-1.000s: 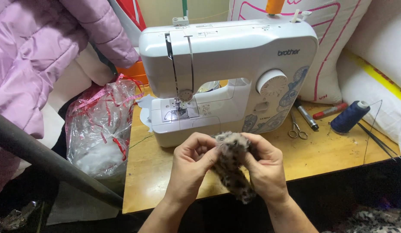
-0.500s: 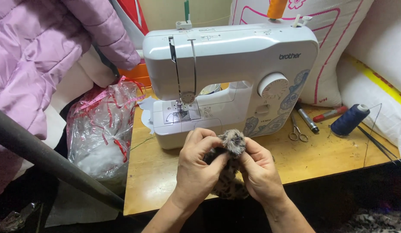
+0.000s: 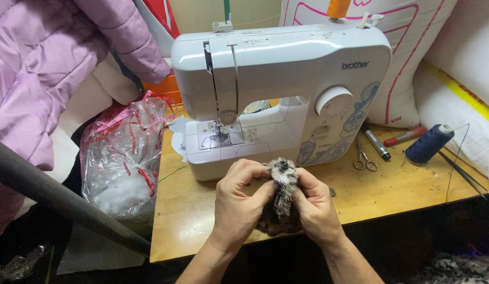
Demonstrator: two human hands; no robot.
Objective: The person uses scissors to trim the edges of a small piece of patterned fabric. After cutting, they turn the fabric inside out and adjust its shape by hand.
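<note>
Both of my hands hold a small furry piece [image 3: 280, 195], spotted grey, brown and black, just above the front edge of a wooden table [image 3: 192, 210]. My left hand [image 3: 238, 205] pinches its left side, thumb pressed against the fur. My right hand [image 3: 317, 208] grips the right side, and the two thumbs nearly meet. The top of the fur piece pokes up between my fingers; its lower part hangs between my palms. Directly behind my hands stands a white sewing machine [image 3: 286, 84], its needle plate [image 3: 219, 138] to the left.
Small scissors [image 3: 364, 159], a dark marker [image 3: 376, 143], a red pen [image 3: 404, 137] and a navy thread spool [image 3: 429, 143] lie right of the machine. A clear plastic bag with white stuffing [image 3: 121, 168] hangs at the table's left. A pink padded jacket [image 3: 50, 68] and a dark pole [image 3: 60, 202] are further left.
My hands have closed in tighter around the fur piece, bunching it up so less of it hangs below. The view has shifted slightly closer to the machine.
</note>
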